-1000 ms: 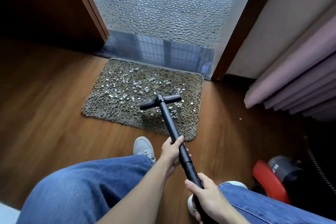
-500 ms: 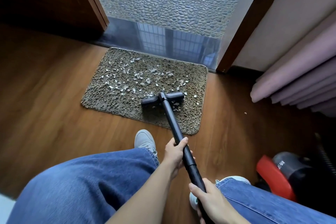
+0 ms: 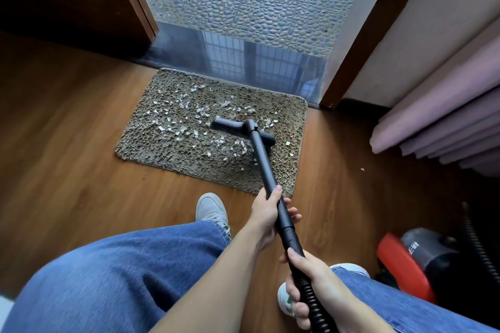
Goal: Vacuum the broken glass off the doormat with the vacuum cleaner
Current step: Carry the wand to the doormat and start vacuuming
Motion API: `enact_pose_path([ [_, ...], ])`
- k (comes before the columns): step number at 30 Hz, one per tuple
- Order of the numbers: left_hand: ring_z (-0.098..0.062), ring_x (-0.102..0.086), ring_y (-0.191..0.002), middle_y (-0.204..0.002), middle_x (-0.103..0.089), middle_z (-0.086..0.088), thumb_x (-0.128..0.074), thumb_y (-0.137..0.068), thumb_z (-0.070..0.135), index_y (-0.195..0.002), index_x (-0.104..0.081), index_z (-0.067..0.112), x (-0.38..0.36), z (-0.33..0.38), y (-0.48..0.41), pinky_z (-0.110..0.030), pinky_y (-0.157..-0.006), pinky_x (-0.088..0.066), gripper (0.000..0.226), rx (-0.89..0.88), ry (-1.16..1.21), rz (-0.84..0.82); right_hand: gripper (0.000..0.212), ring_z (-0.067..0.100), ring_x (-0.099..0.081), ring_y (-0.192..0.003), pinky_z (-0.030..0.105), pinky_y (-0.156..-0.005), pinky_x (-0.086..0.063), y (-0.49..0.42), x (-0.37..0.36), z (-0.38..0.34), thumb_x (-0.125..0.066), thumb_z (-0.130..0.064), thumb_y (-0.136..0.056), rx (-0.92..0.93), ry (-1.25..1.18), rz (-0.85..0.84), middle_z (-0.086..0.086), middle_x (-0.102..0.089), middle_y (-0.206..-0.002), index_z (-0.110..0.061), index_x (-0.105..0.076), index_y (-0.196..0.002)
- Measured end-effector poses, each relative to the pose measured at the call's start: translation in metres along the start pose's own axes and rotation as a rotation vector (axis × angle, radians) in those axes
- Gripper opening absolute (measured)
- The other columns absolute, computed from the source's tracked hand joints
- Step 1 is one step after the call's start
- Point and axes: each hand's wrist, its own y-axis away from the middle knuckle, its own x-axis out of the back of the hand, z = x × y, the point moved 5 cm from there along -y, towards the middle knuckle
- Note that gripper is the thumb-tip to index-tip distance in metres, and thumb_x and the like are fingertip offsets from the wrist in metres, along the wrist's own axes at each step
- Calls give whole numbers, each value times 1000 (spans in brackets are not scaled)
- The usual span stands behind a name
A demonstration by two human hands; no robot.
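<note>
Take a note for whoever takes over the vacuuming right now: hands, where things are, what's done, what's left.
Left hand grips the black vacuum wand midway; right hand grips its lower end at the ribbed hose.
The black T-shaped nozzle sits on the brown shaggy doormat, right of centre.
The red and black vacuum body sits on the wooden floor, right.
Done: little; the mat's near strip looks mostly clear.
Left: pale glass shards across the middle and left, a few by the right edge, one speck on the floor.
</note>
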Motion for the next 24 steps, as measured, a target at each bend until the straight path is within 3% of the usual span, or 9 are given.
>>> enact_pose_path([
  [3,-16,-56,-49,-77,-51,-9,-53,-105,18,-104,-50,8,-8,12,-2,-37,-52,-60,10,-67,-50,3,44,16,-38,-35,20,-39,-37,5,-9,-11,-62,-42,-86,-8,-139,-72,13,-41,-57,-9,-51,-114],
  [9,-17,-56,-45,-74,-52,-8,-59,-102,14,-108,-50,6,1,51,8,-33,-47,-56,13,-262,-128,55,38,13,-34,-31,18,-35,-37,9,-32,-25,-61,-42,-89,-60,-292,-275,9,-36,-57,-14,-57,-114],
  [13,-18,-58,-44,-73,-55,-9,-62,-99,14,-112,-52,1,21,59,2,-31,-46,-54,21,-296,-255,198,46,14,-38,-31,17,-35,-37,-5,-44,-23,-89,-35,-76,-158,-439,-517,5,-38,-57,-14,-66,-110],
  [16,-20,-64,-47,-79,-61,-10,-66,-97,19,-109,-53,4,35,50,-7,-34,-51,-56,23,-281,-378,287,52,15,-40,-32,19,-35,-39,-13,-42,-14,-92,-29,-73,-199,-539,-623,6,-39,-57,-13,-64,-114],
  [20,-21,-66,-48,-80,-63,-9,-65,-97,22,-110,-52,5,30,36,-19,-39,-52,-59,25,-267,-456,277,54,14,-38,-31,18,-35,-38,-23,-28,-7,-96,-26,-68,-197,-566,-567,6,-38,-55,-12,-68,-111],
  [22,-21,-65,-48,-77,-62,-8,-65,-97,22,-109,-54,4,26,31,-28,-38,-54,-59,24,-234,-436,247,53,14,-35,-30,16,-36,-35,-28,-21,-8,-95,-31,-68,-193,-506,-462,5,-37,-55,-14,-67,-109],
  [24,-22,-64,-50,-76,-60,-9,-64,-98,22,-106,-55,5,24,20,-34,-36,-53,-58,21,-174,-375,212,43,14,-33,-31,16,-36,-34,-32,-14,-6,-81,-41,-79,-190,-393,-303,5,-37,-56,-16,-62,-108],
])
